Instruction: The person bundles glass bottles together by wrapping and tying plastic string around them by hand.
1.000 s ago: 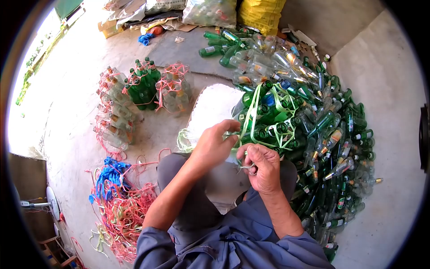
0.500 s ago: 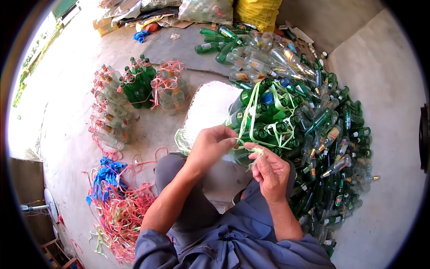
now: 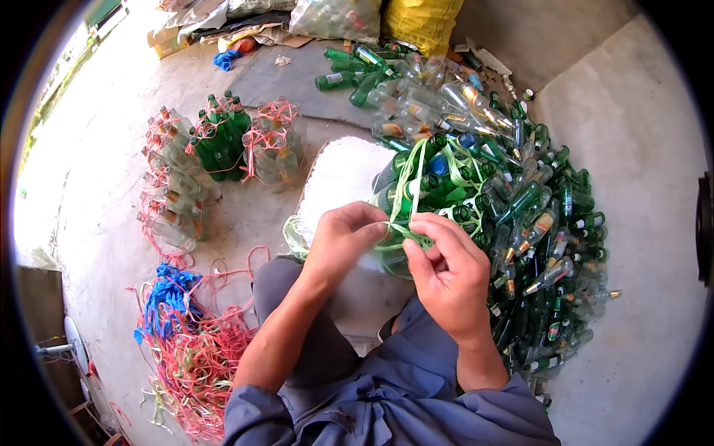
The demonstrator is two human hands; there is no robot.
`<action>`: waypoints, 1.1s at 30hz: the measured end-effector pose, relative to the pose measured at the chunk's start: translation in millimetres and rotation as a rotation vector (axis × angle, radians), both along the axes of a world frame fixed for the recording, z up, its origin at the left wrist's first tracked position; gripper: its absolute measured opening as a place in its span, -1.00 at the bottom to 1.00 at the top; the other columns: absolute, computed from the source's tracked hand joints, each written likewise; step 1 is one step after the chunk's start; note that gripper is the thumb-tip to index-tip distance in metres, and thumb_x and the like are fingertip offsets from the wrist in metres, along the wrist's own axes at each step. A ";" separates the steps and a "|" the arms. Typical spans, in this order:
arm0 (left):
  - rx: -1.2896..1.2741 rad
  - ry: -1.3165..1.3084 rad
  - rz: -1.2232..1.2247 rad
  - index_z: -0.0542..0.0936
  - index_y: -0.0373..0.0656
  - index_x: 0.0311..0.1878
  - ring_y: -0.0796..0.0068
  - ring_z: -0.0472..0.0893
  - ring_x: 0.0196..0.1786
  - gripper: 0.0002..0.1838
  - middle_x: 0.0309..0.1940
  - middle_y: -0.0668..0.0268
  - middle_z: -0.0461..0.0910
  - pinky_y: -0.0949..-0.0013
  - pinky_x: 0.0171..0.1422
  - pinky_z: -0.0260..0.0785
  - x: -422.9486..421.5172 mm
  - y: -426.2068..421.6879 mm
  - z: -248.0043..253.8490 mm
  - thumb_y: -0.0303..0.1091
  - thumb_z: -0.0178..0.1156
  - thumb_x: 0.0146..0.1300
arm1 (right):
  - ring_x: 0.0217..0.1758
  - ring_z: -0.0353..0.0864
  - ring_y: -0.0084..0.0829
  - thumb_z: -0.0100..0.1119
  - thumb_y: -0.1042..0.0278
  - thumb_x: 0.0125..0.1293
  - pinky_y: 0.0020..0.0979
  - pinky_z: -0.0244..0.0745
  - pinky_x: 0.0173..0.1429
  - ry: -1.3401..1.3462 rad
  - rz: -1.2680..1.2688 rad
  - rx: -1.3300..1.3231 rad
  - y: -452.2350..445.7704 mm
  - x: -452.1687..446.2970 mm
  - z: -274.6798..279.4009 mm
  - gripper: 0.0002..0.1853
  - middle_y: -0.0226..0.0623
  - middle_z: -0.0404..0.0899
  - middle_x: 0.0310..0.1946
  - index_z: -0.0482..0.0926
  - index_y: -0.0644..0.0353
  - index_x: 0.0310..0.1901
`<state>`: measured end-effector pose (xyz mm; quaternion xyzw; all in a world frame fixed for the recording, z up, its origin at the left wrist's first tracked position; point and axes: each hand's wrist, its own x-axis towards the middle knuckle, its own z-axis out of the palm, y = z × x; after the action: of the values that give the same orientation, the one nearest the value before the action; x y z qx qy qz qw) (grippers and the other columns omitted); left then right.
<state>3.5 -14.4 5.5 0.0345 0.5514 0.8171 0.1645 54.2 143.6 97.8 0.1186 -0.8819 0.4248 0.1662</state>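
Pale green plastic twine [image 3: 408,175] loops around the necks of several green bottles [image 3: 439,186], which form a bundle in front of me. My left hand [image 3: 343,241] pinches a strand of the twine between thumb and forefinger at the near side of the bundle. Close by on the right, my right hand [image 3: 454,275] has its thumb and forefinger closed on the twine too, the other fingers curled. A small tangle of strands shows between the two hands. Under and behind the bundle is a white board [image 3: 344,171], with a loose coil of twine [image 3: 296,234] at its left.
Loose green and clear bottles [image 3: 554,223] are heaped along the right side. Bundles of bottles tied with pink twine [image 3: 219,137] stand on the floor at left. Below them lies a pile of pink twine [image 3: 197,364] with blue strips [image 3: 169,297]. Filled sacks [image 3: 420,26] stand at the back.
My right hand has moved up and closer to my left hand, and its forefinger now reaches over the twine. My left hand keeps its pinch. The view has shifted slightly.
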 end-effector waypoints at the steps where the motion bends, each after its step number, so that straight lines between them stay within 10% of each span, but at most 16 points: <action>1: 0.002 0.006 0.010 0.63 -0.32 -0.13 0.68 0.58 -0.26 -0.87 -0.29 0.34 0.68 0.58 -0.14 0.41 -0.2 -0.3 1.2 -0.47 0.30 0.32 | -0.17 0.70 -0.01 0.36 0.56 0.20 -0.24 0.62 -0.15 -0.014 0.027 0.039 -1.3 -7.9 -5.0 -0.72 -0.01 0.66 -0.14 0.60 0.34 -0.05; 9: 0.044 0.024 0.041 0.64 -0.32 -0.15 0.70 0.55 -0.27 -0.86 -0.31 0.38 0.66 0.58 -0.14 0.39 -1.5 -0.7 2.5 -0.47 0.33 0.30 | -0.22 0.64 0.07 0.27 0.51 0.25 -0.11 0.55 -0.15 -0.108 0.110 0.120 0.9 -28.8 -25.4 -0.76 0.01 0.64 -0.20 0.59 0.31 -0.04; 12: 0.049 0.022 0.046 0.65 -0.32 -0.15 0.70 0.54 -0.27 -0.86 -0.31 0.39 0.66 0.58 -0.14 0.38 -1.7 -1.0 3.3 -0.47 0.34 0.29 | -0.43 0.63 -0.35 0.30 0.62 0.23 -0.38 0.52 -0.32 -0.048 0.132 0.198 2.8 -32.5 -22.9 -0.77 -0.14 0.65 -0.32 0.62 0.34 -0.06; 26: -0.109 0.052 0.074 0.65 -0.27 -0.16 0.61 0.56 -0.20 -0.86 -0.28 0.37 0.66 0.50 -0.06 0.40 -3.3 3.3 5.1 -0.46 0.35 0.26 | -0.42 0.59 -0.09 0.28 0.54 0.18 -0.17 0.49 -0.34 0.104 0.171 0.339 11.6 -45.3 -21.9 -0.90 -0.20 0.55 -0.44 0.61 0.22 -0.26; 29: -0.575 0.694 0.433 0.65 -0.23 -0.15 0.41 0.55 -0.05 -0.80 -0.18 0.30 0.66 0.35 0.13 0.38 -7.2 5.8 9.5 -0.45 0.38 0.16 | -0.44 0.59 -0.09 0.28 0.53 0.18 -0.17 0.49 -0.35 0.115 0.165 0.333 12.1 -47.8 -22.3 -0.91 -0.21 0.56 -0.45 0.61 0.21 -0.27; 33: -0.617 0.693 0.575 0.65 -0.21 -0.13 0.29 0.51 0.05 -0.74 -0.11 0.26 0.64 0.27 0.23 0.34 0.5 5.6 10.0 -0.45 0.40 0.08 | -0.51 0.61 -0.21 0.33 0.65 0.13 -0.31 0.47 -0.42 0.160 0.137 0.311 10.9 -48.5 -24.7 -0.87 -0.20 0.59 -0.46 0.63 0.28 -0.28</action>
<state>4.0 -8.9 15.5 0.0998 0.7747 0.5703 -0.2544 5.7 154.5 73.2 0.2361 -0.9108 0.2828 0.1861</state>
